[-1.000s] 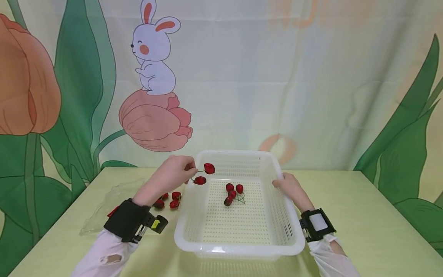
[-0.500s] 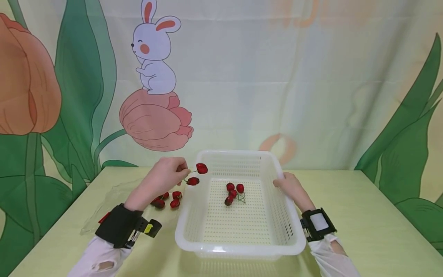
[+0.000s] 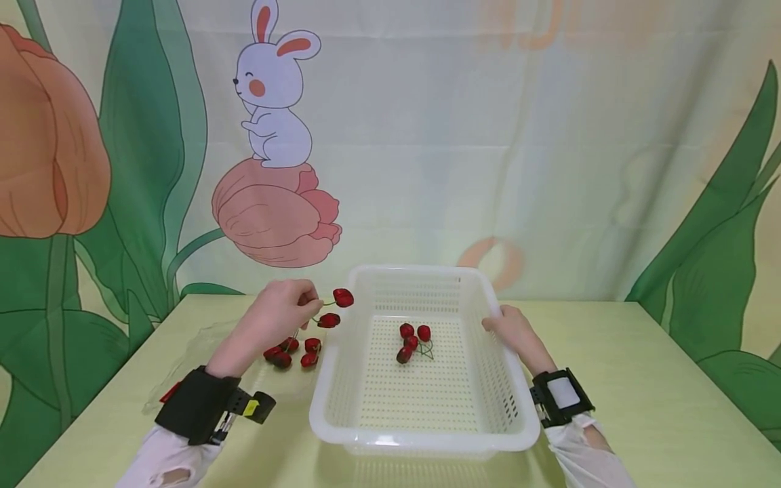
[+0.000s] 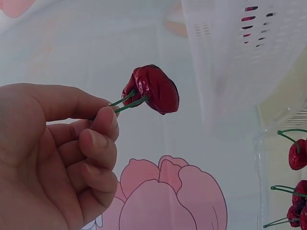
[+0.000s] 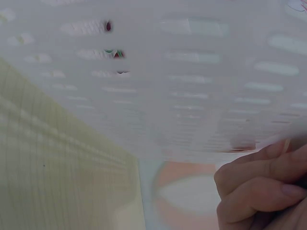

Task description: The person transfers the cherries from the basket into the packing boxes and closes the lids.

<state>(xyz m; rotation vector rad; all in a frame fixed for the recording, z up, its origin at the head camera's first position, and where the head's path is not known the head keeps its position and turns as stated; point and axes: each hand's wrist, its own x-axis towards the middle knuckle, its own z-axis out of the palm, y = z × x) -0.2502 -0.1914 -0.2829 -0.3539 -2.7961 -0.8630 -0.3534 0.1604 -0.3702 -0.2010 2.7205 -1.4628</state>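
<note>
Left of centre, the left hand (image 3: 277,310) pinches two red cherries (image 3: 344,297) by their green stems (image 4: 130,105), near a white perforated plastic basket (image 3: 421,439) at centre; the right hand (image 3: 512,330) grips the basket's right side. A loosened pinch could let the stems slip. The left wrist view shows curled lower fingers (image 4: 98,172) the head view hides; only the head view shows four cherries (image 3: 404,354) whole inside the basket

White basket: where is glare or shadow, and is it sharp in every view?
Head view: white basket fairly sharp, glare on front rim, soft shadow on the table below; left wrist: its wall pale and soft; right wrist: wall hazy, lower slots blurred.
</note>
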